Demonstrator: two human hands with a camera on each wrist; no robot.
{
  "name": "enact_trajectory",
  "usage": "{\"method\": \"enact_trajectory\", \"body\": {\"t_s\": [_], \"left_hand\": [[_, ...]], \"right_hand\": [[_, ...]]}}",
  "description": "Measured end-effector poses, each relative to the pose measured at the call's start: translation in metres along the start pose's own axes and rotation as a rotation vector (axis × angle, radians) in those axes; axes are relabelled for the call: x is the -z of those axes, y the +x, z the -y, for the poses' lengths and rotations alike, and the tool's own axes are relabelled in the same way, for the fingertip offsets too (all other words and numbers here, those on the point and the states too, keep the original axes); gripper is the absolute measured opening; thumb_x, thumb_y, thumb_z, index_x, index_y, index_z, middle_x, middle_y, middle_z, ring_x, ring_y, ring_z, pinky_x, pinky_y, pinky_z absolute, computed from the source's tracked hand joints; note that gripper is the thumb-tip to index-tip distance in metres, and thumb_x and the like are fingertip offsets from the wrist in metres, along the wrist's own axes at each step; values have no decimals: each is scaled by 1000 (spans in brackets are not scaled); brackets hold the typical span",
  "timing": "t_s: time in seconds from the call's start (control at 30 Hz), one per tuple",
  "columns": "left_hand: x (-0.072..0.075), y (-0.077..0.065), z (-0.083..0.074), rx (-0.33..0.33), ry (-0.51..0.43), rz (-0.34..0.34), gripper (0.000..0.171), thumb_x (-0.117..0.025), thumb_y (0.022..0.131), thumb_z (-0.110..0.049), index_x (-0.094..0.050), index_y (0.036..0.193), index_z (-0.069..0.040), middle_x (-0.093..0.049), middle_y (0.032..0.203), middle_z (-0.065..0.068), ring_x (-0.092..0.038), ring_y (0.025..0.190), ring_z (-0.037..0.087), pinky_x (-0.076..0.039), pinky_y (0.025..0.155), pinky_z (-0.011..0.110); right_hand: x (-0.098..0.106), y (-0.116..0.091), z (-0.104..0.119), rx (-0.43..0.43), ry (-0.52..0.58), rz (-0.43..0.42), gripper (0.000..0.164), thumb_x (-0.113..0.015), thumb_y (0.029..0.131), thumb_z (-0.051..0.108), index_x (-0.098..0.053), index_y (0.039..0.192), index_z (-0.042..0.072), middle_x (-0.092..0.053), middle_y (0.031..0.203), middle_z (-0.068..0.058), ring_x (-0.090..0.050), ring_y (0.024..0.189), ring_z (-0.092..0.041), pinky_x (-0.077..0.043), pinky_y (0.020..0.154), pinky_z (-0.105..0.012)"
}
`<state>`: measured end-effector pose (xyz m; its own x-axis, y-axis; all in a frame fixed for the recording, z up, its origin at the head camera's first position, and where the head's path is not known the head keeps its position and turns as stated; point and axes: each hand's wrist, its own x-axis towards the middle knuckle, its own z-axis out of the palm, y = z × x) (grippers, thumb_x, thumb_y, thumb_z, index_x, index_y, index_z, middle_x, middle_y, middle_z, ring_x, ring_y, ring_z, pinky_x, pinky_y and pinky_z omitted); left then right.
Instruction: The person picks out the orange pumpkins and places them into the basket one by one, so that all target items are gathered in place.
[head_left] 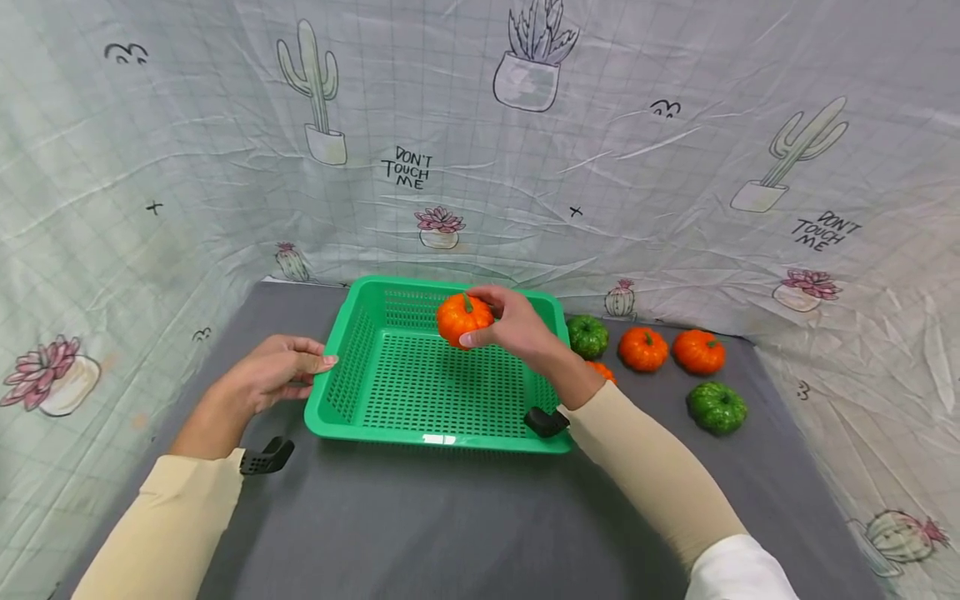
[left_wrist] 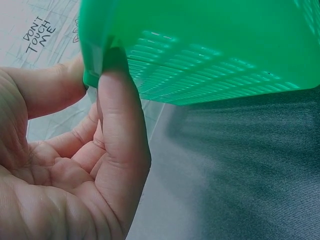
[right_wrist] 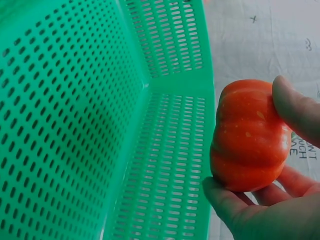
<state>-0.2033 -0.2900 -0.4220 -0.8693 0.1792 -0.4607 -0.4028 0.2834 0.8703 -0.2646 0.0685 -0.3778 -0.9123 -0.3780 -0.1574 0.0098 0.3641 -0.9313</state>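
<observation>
A green perforated plastic basket (head_left: 442, 435) stands on the grey tabletop, its inside bare. At its left rim my left hand (head_left: 273, 372) pinches the edge between thumb and forefinger; the left wrist view shows the thumb (left_wrist: 55, 90) on one side of the rim and the forefinger on the other. My right hand (head_left: 517, 325) holds a small orange pumpkin (head_left: 459, 320) with a green stem over the basket. In the right wrist view, thumb and fingers grip that pumpkin (right_wrist: 250, 135) from its sides.
Right of the basket lie a green pumpkin (head_left: 587, 337), two orange pumpkins (head_left: 642, 349) and another green pumpkin (head_left: 717, 408). One more orange pumpkin (head_left: 602, 372) is partly hidden behind my right forearm. A cactus-printed curtain (head_left: 480, 183) encloses the table's back and sides.
</observation>
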Motion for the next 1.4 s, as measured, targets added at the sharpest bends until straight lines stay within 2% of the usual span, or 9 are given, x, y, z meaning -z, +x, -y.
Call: {"method": "enact_trajectory", "body": {"t_s": [0.23, 0.87, 1.4], "left_hand": [[4, -1, 2, -1, 2, -2, 28, -70, 102, -25, -59, 120, -6, -65, 87, -7, -62, 80, 10, -59, 76, 30], [1, 0, 2, -7, -30, 8, 29, -70, 101, -23, -59, 119, -4, -67, 88, -6, -62, 80, 11, -60, 76, 30], [-1, -2, 1, -9, -43, 1, 27, -71, 101, -21, -60, 118, -3, -67, 86, -7, -62, 79, 11, -60, 75, 30]], "right_hand": [[-13, 15, 3, 25, 8, 8, 75, -86, 80, 1, -56, 148, 14, -62, 142, -12, -60, 126, -32, -56, 101, -44], [-39, 37, -6, -6, 56, -39, 71, -86, 78, -3, -59, 142, 15, -61, 141, -12, -59, 126, -33, -57, 101, -45], [-51, 50, -16, -10, 6, -33, 74, -88, 77, -3, -60, 143, 15, -63, 144, -8, -59, 128, -31, -55, 103, -44]]}}
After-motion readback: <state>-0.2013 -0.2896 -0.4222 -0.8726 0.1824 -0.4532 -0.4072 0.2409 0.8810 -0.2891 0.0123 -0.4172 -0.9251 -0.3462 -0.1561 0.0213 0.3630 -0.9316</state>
